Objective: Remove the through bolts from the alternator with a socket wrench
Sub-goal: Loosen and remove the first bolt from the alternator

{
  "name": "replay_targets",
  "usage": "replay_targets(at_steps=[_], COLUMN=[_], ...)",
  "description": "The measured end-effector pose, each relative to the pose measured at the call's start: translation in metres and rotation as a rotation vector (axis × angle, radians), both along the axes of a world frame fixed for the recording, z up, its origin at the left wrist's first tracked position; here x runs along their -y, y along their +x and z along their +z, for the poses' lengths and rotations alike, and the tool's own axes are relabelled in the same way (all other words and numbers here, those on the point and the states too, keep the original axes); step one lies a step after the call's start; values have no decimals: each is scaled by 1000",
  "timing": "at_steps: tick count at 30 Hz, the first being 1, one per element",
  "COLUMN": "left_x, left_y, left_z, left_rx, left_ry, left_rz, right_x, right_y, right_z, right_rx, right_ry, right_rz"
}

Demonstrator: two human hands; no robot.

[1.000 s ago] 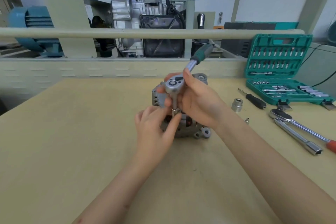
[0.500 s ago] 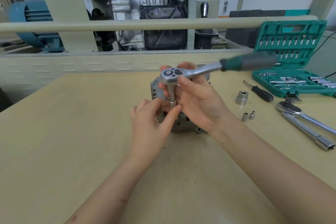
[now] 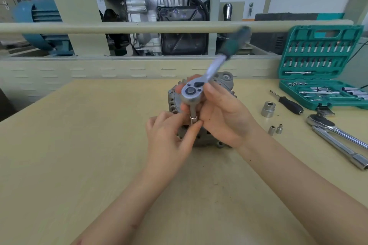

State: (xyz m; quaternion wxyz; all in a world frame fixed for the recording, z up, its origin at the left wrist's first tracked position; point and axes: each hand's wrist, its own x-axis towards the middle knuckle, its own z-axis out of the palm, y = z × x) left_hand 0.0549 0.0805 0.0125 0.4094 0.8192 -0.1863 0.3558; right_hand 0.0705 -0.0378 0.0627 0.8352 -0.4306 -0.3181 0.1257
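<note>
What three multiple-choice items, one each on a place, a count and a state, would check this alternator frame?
1. Where does the open green plastic socket case sit?
A. far right of the table
B. far left of the table
C. under the alternator

2. How many tiny silver sockets stand together right of the right forearm?
A. two
B. five
C. none

3. What is the left hand doing?
A. pinching the silver socket under the ratchet head
B. lying flat on the table
C. holding the black screwdriver

Answers:
1 A, the case stands open at the beige wooden table's right edge.
2 A, a pair stands near the large silver socket.
3 A, its fingers close on the socket while the right hand holds the green-handled silver ratchet wrench over the grey metal alternator.
</note>
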Motion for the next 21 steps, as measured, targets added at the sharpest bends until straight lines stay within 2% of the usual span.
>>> replay_targets(at_steps=[4,11,16,21], left_x=[3,1,0,2], left_y=[2,0,1,1], left_z=[2,-1,1,2], left_rx=[-26,-5,35,43], left_ry=[-7,48,21,7], left_rz=[2,-38,22,19], right_x=[5,7,6,16], right_y=[4,5,7,8], right_z=[0,3,0,1], right_rx=[-24,-24,36,-17], right_ry=[93,-56,53,57], right_rz=[17,-35,68,41])
